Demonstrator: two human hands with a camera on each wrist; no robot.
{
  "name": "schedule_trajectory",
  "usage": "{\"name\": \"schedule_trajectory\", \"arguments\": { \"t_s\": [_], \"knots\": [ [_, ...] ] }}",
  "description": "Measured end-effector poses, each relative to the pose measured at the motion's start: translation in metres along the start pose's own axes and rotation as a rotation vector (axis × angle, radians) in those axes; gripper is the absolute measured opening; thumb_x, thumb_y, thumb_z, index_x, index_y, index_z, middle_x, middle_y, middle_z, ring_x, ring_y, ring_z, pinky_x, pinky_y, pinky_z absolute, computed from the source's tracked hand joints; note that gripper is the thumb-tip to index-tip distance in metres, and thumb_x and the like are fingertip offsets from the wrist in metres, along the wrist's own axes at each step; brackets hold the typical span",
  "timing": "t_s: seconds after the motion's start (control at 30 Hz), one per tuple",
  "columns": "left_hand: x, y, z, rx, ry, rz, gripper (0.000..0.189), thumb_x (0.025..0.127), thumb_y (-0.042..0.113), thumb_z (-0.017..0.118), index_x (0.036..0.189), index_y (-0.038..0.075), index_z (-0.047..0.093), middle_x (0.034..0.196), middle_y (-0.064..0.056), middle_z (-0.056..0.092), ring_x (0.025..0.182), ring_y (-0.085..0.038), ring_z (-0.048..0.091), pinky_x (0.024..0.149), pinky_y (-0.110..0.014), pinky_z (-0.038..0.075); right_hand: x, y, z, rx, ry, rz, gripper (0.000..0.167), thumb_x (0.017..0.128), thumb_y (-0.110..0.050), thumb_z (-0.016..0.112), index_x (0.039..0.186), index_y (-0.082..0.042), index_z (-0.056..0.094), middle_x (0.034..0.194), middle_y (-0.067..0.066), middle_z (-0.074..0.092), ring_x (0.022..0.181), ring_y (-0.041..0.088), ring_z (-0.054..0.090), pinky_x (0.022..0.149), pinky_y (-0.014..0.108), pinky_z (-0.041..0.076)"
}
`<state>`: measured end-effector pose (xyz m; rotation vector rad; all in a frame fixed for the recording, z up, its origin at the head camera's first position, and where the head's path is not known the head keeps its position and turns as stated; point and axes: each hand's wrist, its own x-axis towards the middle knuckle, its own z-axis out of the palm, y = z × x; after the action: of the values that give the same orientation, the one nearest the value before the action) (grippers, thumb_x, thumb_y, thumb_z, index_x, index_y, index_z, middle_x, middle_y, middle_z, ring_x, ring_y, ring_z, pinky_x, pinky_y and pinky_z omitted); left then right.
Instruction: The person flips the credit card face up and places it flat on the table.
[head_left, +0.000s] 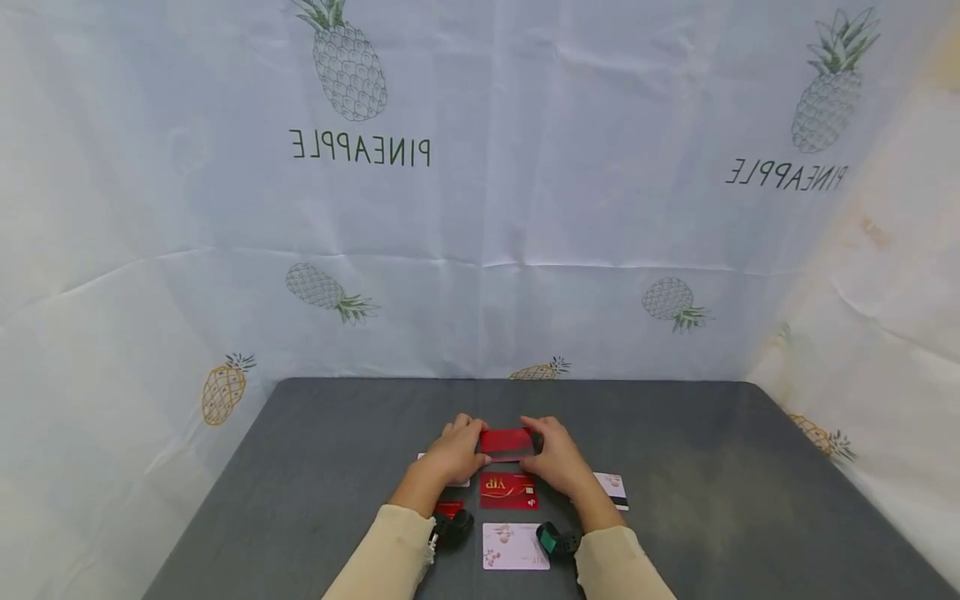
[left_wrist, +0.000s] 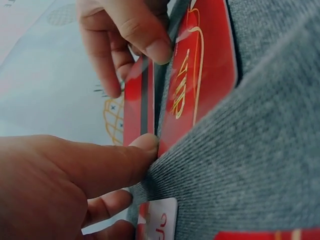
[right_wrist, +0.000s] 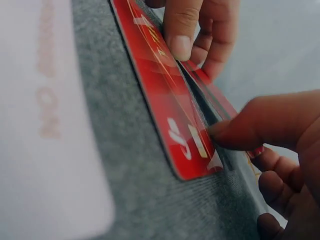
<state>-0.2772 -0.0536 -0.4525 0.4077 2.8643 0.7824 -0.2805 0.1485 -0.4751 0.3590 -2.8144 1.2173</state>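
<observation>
While both hands meet over one item, the entry for the grip reads as follows. Left hand (head_left: 454, 452): thumb and fingers pinching the left end of a striped red card (head_left: 507, 444). Right hand (head_left: 557, 458): thumb and fingers pinching the right end of the same card. The striped red card, plain red with one dark band, spans the gap between the hands; whether its lower edge touches the grey tabletop (head_left: 712, 467) cannot be told.

Just nearer the person than the grip: one red VIP card (head_left: 509, 491), gold lettering and gold curved lines, lying flat. Farther toward the person, in line with it: one pale floral card (head_left: 516, 547), lying flat between the forearms.

Beneath and beside the left hand: one white card (left_wrist: 162, 222) with red script, partly covered. By the left wrist: one second red card (head_left: 450, 508), mostly hidden. To the right of the right hand: one white striped card (head_left: 612, 490), black band, partly behind the wrist.

On the wrists: black wrist units (head_left: 459, 527); below them, cream sleeves (head_left: 393, 554). Beyond the grip: one white curtain (head_left: 525, 208), printed with pineapples.
</observation>
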Motion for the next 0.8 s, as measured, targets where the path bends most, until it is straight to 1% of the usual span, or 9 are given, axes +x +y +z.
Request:
{"name": "schedule_trajectory", "arguments": {
  "t_s": [0.1, 0.2, 0.3, 0.37, 0.47, 0.53, 0.63, 0.7, 0.8],
  "knots": [
    [-0.001, 0.000, -0.002, -0.016, -0.016, 0.008, 0.050, 0.089, 0.027, 0.073, 0.133, 0.012, 0.054, 0.129, -0.011, 0.047, 0.116, -0.029, 0.046, 0.096, -0.051, 0.045, 0.000, 0.001, -0.001, 0.008, -0.009, -0.003, 0.062, 0.074, -0.007, 0.077, 0.133, -0.004, 0.060, 0.122, 0.013, 0.057, 0.110, 0.030, 0.054, 0.096, 0.051, 0.048],
    [-0.003, -0.001, -0.005, -0.061, -0.028, 0.012, 0.054, 0.086, 0.025, 0.076, 0.134, 0.013, 0.053, 0.128, -0.011, 0.047, 0.114, -0.028, 0.046, 0.093, -0.051, 0.047, 0.000, 0.002, -0.003, 0.012, -0.018, -0.020, 0.059, 0.074, -0.008, 0.077, 0.131, -0.002, 0.061, 0.122, 0.014, 0.057, 0.110, 0.031, 0.054, 0.096, 0.053, 0.047],
    [-0.003, -0.003, -0.007, -0.095, -0.022, 0.019, 0.057, 0.082, 0.024, 0.080, 0.132, 0.014, 0.054, 0.126, -0.010, 0.049, 0.110, -0.027, 0.049, 0.090, -0.050, 0.047, -0.001, 0.003, -0.003, 0.015, -0.026, -0.025, 0.058, 0.074, -0.010, 0.079, 0.129, -0.003, 0.062, 0.122, 0.013, 0.057, 0.109, 0.029, 0.054, 0.095, 0.052, 0.047],
    [-0.003, -0.005, -0.007, -0.085, -0.003, 0.036, 0.057, 0.080, 0.024, 0.082, 0.129, 0.015, 0.055, 0.123, -0.009, 0.052, 0.108, -0.026, 0.051, 0.090, -0.049, 0.048, -0.001, 0.003, -0.003, 0.021, -0.028, -0.025, 0.057, 0.074, -0.011, 0.080, 0.129, -0.005, 0.062, 0.122, 0.012, 0.057, 0.107, 0.028, 0.054, 0.094, 0.050, 0.047],
    [-0.001, -0.006, -0.006, -0.029, 0.051, 0.072, 0.056, 0.077, 0.026, 0.084, 0.125, 0.015, 0.058, 0.116, -0.006, 0.055, 0.104, -0.024, 0.054, 0.088, -0.048, 0.049, -0.001, 0.004, -0.002, 0.018, -0.018, -0.026, 0.057, 0.074, -0.013, 0.082, 0.128, -0.007, 0.063, 0.122, 0.010, 0.057, 0.108, 0.027, 0.052, 0.094, 0.050, 0.047],
    [0.000, -0.006, -0.006, 0.007, 0.093, 0.098, 0.054, 0.076, 0.027, 0.085, 0.123, 0.016, 0.060, 0.112, -0.004, 0.056, 0.102, -0.023, 0.055, 0.086, -0.048, 0.050, -0.001, 0.004, -0.002, 0.014, -0.005, -0.028, 0.058, 0.074, -0.013, 0.082, 0.128, -0.008, 0.063, 0.123, 0.009, 0.056, 0.112, 0.028, 0.050, 0.096, 0.052, 0.046],
    [0.001, -0.002, -0.007, 0.034, 0.146, 0.137, 0.052, 0.076, 0.029, 0.085, 0.121, 0.018, 0.062, 0.110, -0.002, 0.058, 0.101, -0.022, 0.056, 0.082, -0.047, 0.052, -0.001, 0.003, -0.001, -0.001, 0.019, -0.032, 0.058, 0.074, -0.014, 0.082, 0.128, -0.012, 0.063, 0.125, 0.008, 0.056, 0.118, 0.029, 0.045, 0.098, 0.054, 0.045],
    [0.000, 0.002, -0.008, 0.034, 0.161, 0.160, 0.052, 0.076, 0.030, 0.084, 0.122, 0.020, 0.062, 0.111, -0.001, 0.059, 0.102, -0.021, 0.056, 0.081, -0.046, 0.052, -0.002, 0.002, 0.001, -0.012, 0.035, -0.046, 0.058, 0.074, -0.015, 0.082, 0.128, -0.014, 0.063, 0.126, 0.007, 0.055, 0.120, 0.029, 0.043, 0.099, 0.057, 0.043],
    [-0.001, 0.008, -0.010, 0.036, 0.161, 0.184, 0.052, 0.077, 0.032, 0.083, 0.123, 0.020, 0.062, 0.112, 0.000, 0.059, 0.103, -0.020, 0.056, 0.081, -0.045, 0.054, -0.004, -0.001, 0.003, -0.029, 0.062, -0.074, 0.058, 0.074, -0.018, 0.083, 0.129, -0.018, 0.063, 0.128, 0.006, 0.054, 0.121, 0.029, 0.042, 0.099, 0.059, 0.039]
  ]
}}
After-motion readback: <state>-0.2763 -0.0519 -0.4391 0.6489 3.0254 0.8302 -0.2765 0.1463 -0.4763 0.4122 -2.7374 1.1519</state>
